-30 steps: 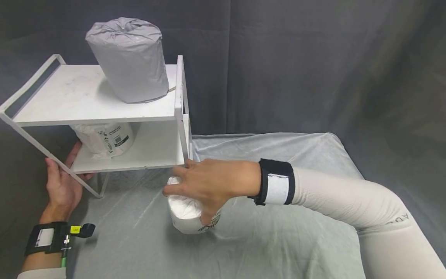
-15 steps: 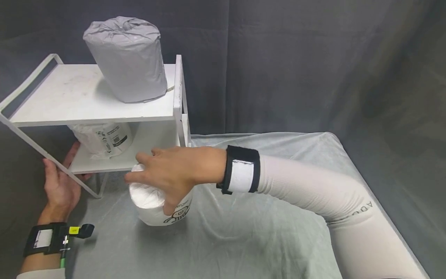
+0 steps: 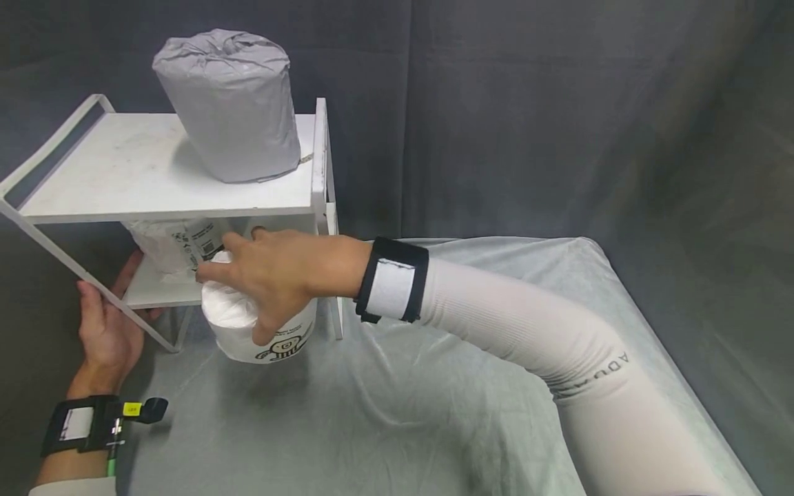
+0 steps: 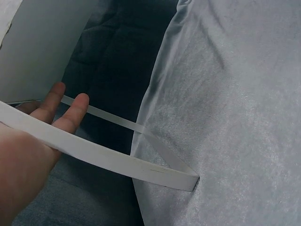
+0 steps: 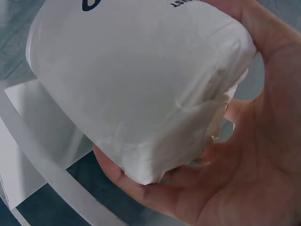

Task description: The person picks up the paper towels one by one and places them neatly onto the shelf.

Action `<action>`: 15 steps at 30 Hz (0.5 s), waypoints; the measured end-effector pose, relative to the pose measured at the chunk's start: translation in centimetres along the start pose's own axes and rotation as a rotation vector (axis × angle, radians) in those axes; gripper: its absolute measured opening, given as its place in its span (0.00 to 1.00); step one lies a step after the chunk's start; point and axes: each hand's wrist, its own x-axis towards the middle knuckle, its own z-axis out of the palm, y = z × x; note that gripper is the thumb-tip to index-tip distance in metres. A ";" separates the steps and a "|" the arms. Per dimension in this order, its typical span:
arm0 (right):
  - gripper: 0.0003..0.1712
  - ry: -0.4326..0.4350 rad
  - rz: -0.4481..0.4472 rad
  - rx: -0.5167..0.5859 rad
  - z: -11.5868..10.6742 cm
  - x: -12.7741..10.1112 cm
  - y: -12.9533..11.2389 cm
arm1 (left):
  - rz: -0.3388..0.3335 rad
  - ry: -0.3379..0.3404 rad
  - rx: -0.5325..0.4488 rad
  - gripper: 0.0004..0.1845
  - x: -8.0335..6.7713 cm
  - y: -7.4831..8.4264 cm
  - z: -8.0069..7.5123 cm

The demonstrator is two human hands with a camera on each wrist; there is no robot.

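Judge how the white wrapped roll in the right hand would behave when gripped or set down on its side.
The white wrapped roll probably feels light and soft: the right hand lifts it alone, wrapper crinkling. Its round shape would likely roll if laid sideways.

The roll (image 3: 260,331) is a squat white cylinder sealed in crinkled white plastic wrap, with a black cartoon print and small black lettering on its side. It is held off the cloth, tilted so its gathered top end faces left and up, just in front of the lower tier of the white rack (image 3: 155,207), at that tier's right half. The right hand (image 3: 279,275) grips it from above, fingers spread over the top end and thumb down its near side.
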 end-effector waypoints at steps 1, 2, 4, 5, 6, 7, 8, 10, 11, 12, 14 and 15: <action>0.59 0.000 0.009 0.000 -0.1 0.2 0.1 | -0.003 0.002 -0.001 0.41 0.0 0.0 0.0; 0.60 -0.001 0.018 -0.002 -0.1 0.3 0.1 | -0.006 0.002 -0.006 0.42 0.0 0.0 0.0; 0.61 -0.003 0.039 0.001 -0.2 0.6 0.2 | -0.011 0.005 -0.013 0.42 0.1 -0.1 0.0; 0.62 -0.002 0.046 0.001 -0.2 0.8 0.2 | -0.011 0.009 -0.012 0.43 0.1 -0.2 0.0; 0.62 0.000 0.054 0.001 -0.2 0.9 0.2 | -0.011 0.010 -0.011 0.43 0.1 -0.2 0.0; 0.62 0.003 0.063 0.003 -0.2 1.0 0.2 | -0.009 0.010 -0.011 0.44 0.1 -0.2 0.0; 0.63 0.004 0.074 0.005 -0.2 1.2 0.2 | -0.008 0.010 -0.011 0.44 0.1 -0.2 0.0; 0.63 0.007 0.095 0.004 -0.2 1.4 0.2 | -0.003 0.008 -0.004 0.44 0.1 -0.2 0.0; 0.63 0.009 0.103 0.006 -0.1 1.5 0.2 | -0.002 0.004 0.005 0.44 0.1 -0.2 0.0; 0.62 0.010 0.113 0.008 -0.1 1.6 0.2 | -0.002 -0.001 0.009 0.44 0.1 -0.2 0.0; 0.62 0.017 0.128 0.014 0.1 1.9 0.3 | -0.001 -0.006 0.018 0.44 0.1 -0.2 0.0; 0.61 0.022 0.134 0.016 0.1 2.0 0.3 | 0.000 -0.010 0.021 0.44 0.1 -0.2 0.0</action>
